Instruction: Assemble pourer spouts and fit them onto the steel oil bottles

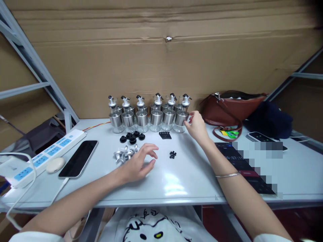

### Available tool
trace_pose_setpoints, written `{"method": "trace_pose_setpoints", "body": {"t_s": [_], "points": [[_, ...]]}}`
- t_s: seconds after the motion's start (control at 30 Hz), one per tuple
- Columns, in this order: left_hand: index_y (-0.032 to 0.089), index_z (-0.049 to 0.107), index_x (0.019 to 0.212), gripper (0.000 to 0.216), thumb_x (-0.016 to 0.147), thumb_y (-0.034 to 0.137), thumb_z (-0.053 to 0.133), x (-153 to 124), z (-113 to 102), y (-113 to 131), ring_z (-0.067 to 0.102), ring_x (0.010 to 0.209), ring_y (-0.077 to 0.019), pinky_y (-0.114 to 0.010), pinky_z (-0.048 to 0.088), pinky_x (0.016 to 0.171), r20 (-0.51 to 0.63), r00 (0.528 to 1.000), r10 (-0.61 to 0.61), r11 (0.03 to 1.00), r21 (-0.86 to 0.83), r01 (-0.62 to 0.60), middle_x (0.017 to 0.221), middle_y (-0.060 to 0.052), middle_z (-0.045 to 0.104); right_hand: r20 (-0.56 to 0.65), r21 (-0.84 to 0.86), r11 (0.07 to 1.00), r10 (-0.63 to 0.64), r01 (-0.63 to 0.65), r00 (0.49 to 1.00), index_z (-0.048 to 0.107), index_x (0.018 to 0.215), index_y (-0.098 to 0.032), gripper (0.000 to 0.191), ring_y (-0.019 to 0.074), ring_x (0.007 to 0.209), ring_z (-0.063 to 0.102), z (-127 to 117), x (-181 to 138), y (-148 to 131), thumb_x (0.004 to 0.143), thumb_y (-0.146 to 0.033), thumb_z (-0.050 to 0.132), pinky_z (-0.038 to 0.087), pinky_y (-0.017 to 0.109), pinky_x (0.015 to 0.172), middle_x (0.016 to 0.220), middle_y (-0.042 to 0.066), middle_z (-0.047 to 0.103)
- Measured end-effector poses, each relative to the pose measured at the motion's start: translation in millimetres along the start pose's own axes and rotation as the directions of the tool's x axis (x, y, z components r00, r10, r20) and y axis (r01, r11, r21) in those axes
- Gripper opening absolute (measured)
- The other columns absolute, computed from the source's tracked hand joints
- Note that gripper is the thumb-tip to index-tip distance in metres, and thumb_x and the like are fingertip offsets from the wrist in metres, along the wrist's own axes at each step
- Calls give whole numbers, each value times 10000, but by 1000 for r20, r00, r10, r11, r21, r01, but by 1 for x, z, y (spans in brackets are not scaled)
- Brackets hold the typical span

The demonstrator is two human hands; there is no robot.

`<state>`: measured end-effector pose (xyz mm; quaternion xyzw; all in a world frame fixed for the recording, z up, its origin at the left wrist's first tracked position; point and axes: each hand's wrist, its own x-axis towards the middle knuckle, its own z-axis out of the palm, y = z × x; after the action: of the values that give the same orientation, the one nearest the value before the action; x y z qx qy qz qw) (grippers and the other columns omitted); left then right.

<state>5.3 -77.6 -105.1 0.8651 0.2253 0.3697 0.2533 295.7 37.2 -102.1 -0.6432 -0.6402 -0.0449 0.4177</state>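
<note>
Several glass oil bottles with brushed-steel sleeves stand in rows at the back of the table; those in front carry silver pour spouts with black flip levers. My right hand (196, 127) is at the right side of the end bottle (181, 118); its thumb and fingers are apart, and light contact with the bottle is possible. Over the table at front left, my left hand (141, 163) is open and holds nothing. Beside it lie silver spout parts (123, 154), partly hidden by that hand. Black stoppers (132, 138), slim black levers (165, 135) and tiny black caps (173, 154) lie in groups.
On the left are a power strip (47, 156), a round white case (55, 165) and a phone (78, 159) with a cable. A brown handbag (227, 109), a dark cap (271, 117) and a dark timer screen (242, 161) are at right. Cardboard (161, 67) rises behind the bottles.
</note>
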Motion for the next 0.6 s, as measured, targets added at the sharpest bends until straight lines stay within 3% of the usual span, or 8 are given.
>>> {"method": "trace_pose_setpoints", "body": {"t_s": [0.07, 0.1, 0.17, 0.23, 0.3, 0.4, 0.5, 0.6], "points": [[263, 438, 1191, 388, 854, 73, 472, 1, -12, -4, 631, 969, -177, -327, 522, 820, -69, 960, 272, 944, 213, -253, 1060, -66, 619, 14, 9, 999, 48, -48, 999, 491, 1012, -153, 309, 244, 719, 563, -2, 0, -2, 710, -207, 529, 463, 385, 706, 808, 103, 612], [262, 457, 1172, 385, 846, 58, 477, 2, -19, -7, 633, 958, -171, -314, 526, 803, -126, 930, 347, 908, 293, -299, 1048, -60, 629, 26, 14, 998, 59, -60, 998, 484, 973, -170, 269, 229, 682, 548, -2, -1, -3, 709, -200, 523, 451, 367, 683, 758, 76, 600], [245, 467, 1144, 348, 851, 58, 475, 4, -32, -12, 630, 940, -165, -313, 528, 797, -267, 890, 370, 882, 402, -246, 1011, -54, 638, 44, 13, 998, 67, -67, 997, 470, 888, -197, 189, 211, 648, 526, -2, -1, -4, 705, -185, 516, 424, 342, 658, 714, 51, 586], [225, 466, 1107, 279, 869, 80, 457, 6, -44, -19, 624, 923, -164, -325, 528, 799, -363, 872, 329, 872, 471, -133, 974, -50, 637, 52, -2, 998, 62, -62, 997, 459, 823, -209, 140, 204, 643, 521, -2, -2, -5, 701, -167, 513, 403, 327, 647, 714, 53, 591], [208, 470, 1069, 228, 876, 93, 430, 9, -56, -25, 619, 887, -160, -321, 524, 783, -378, 882, 283, 840, 541, -38, 963, -50, 635, 60, -20, 998, 59, -58, 996, 461, 798, -212, 125, 207, 642, 529, -2, -3, -6, 700, -154, 513, 391, 318, 640, 714, 57, 604], [187, 499, 1023, 225, 867, 75, 382, 12, -71, -31, 610, 841, -156, -305, 506, 771, -330, 928, 174, 775, 627, 77, 942, -50, 633, 60, -58, 998, 40, -37, 997, 489, 796, -208, 97, 224, 671, 564, -4, -4, -7, 717, -156, 509, 389, 313, 645, 742, 73, 636], [165, 536, 1001, 231, 859, 88, 370, 14, -83, -35, 591, 919, -198, -343, 484, 828, -231, 973, 12, 710, 687, 154, 976, -78, 629, 80, -100, 995, 22, -14, 997, 526, 806, -198, 66, 241, 722, 602, -7, -4, -9, 749, -169, 509, 398, 310, 660, 784, 92, 670], [153, 560, 996, 248, 856, 109, 360, 13, -91, -40, 567, 955, -237, -391, 464, 850, -124, 980, -156, 661, 724, 197, 999, -94, 627, 110, -126, 992, 21, -7, 994, 565, 824, -184, 97, 253, 772, 633, -9, -4, -13, 776, -157, 486, 413, 313, 688, 830, 113, 699]]}}
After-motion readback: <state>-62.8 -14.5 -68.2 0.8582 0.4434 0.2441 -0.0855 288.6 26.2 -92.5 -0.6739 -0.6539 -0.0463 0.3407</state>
